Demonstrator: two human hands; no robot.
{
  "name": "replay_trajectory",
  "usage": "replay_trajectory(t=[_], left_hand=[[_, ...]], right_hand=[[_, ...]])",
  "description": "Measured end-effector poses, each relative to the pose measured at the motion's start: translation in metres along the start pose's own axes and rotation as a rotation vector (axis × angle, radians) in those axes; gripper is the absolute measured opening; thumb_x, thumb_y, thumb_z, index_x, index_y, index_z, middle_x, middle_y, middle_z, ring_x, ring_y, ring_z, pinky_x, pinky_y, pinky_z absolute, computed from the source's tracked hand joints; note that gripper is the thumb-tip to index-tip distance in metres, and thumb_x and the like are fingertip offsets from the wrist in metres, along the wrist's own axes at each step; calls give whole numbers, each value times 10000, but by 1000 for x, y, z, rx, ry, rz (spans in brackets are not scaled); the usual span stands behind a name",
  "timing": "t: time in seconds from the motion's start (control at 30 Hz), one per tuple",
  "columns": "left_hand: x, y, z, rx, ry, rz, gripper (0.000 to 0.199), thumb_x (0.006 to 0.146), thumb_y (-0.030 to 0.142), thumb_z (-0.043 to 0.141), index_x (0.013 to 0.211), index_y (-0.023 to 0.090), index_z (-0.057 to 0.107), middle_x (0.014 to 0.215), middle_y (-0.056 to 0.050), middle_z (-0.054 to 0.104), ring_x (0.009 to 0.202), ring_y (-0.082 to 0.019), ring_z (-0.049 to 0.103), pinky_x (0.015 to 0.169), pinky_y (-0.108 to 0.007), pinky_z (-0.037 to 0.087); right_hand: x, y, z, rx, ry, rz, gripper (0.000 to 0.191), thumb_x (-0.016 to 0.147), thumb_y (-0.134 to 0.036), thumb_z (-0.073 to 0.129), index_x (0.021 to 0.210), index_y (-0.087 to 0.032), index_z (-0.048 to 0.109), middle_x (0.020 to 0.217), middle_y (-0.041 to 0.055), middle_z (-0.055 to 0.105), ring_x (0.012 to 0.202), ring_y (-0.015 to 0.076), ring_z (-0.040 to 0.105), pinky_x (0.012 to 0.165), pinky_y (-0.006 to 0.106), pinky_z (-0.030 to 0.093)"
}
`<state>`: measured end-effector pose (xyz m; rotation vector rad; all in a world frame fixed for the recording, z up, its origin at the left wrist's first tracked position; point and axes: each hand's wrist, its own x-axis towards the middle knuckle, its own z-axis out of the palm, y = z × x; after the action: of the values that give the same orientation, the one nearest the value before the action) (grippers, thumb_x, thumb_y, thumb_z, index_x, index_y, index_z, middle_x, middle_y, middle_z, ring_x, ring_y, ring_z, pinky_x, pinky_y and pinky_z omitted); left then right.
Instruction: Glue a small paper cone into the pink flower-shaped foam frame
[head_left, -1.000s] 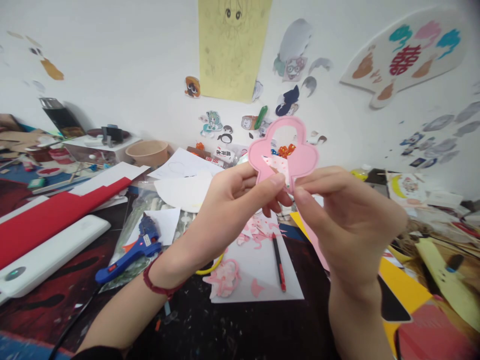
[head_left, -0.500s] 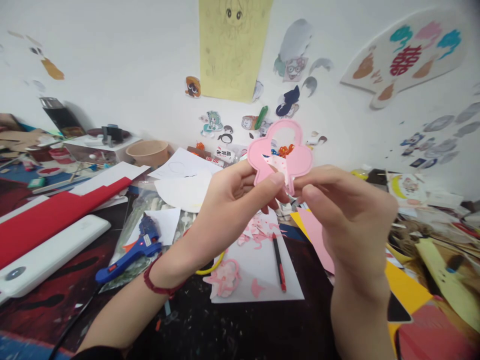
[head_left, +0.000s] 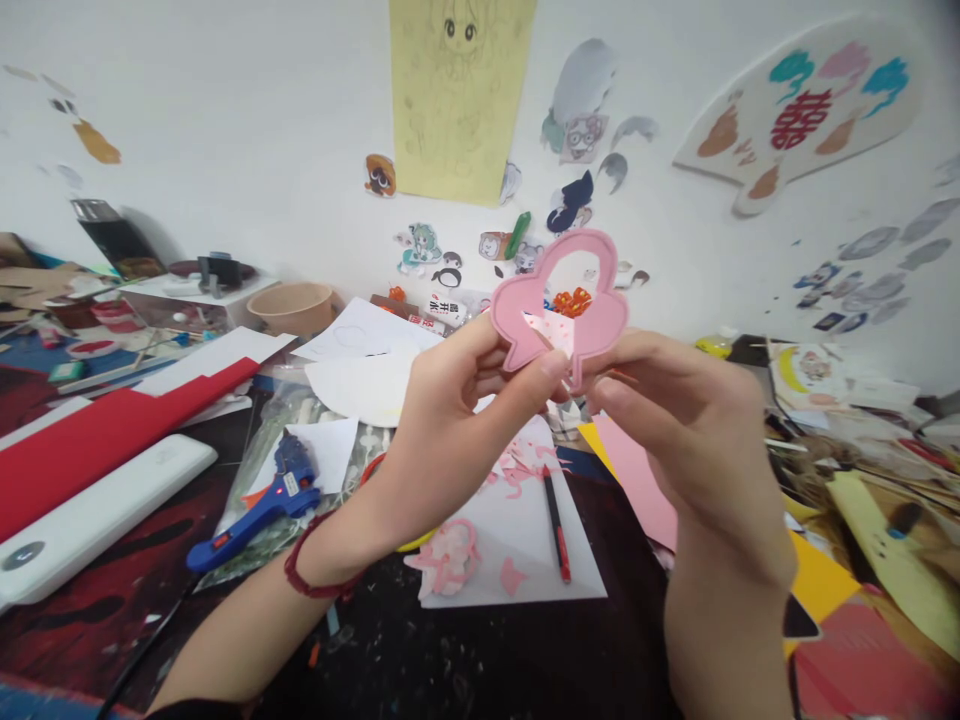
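Note:
Up in front of me is a pink paper cutout (head_left: pixel 598 322) with rounded lobes and an open loop at its top. A pale spotted piece shows behind its middle. My left hand (head_left: pixel 480 400) pinches the lower left of the cutout, thumb in front and fingers behind. At the lower right edge, my right hand (head_left: pixel 682 420) has its thumb and fingers closed on the cutout. Below lies a white sheet (head_left: pixel 517 560) with pink paper scraps (head_left: pixel 525 465), a layered pink cutout (head_left: pixel 448 560) and a red-and-black pen (head_left: pixel 556 525).
A blue glue gun (head_left: pixel 259 510) lies left on a plastic bag, beside a long white device (head_left: pixel 105 515) and a red strip (head_left: pixel 127 425). Pink sheets (head_left: pixel 637 480) and yellow paper (head_left: pixel 825 565) lie right. A beige bowl (head_left: pixel 291 307) stands by the wall.
The pink cutout has turned slightly and its top loop has shifted a little to the right. My right hand has drawn slightly left, closer to my left hand.

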<state>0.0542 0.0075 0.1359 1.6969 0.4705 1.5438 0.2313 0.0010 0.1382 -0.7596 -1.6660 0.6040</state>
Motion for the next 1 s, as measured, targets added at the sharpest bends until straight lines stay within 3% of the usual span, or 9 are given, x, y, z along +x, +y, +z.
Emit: replay_trajectory(t=[0.27,0.77,1.0], left_hand=[[-1,-3,0,102,18,59,125,929,191,634,812,150,619,770,10,632,697,-66,610,636,-182,517],[-2,-2,0,178,29,48,138,911,274,665,809,193,619,751,5,612,688,-115,572,623,-243,514],[-1,-1,1,181,34,48,142,919,275,651,805,198,617,741,5,612,684,-117,580,620,-247,514]], right_hand=[[3,3,2,49,-94,29,169,822,-139,726,921,-276,732,935,7,667,864,159,615,681,306,512],[1,2,5,-8,-15,-10,137,789,-126,752,835,-249,715,893,4,682,855,167,618,731,332,509],[1,2,5,-48,-22,16,121,805,-173,750,892,-254,724,924,14,692,853,172,623,711,332,516]])
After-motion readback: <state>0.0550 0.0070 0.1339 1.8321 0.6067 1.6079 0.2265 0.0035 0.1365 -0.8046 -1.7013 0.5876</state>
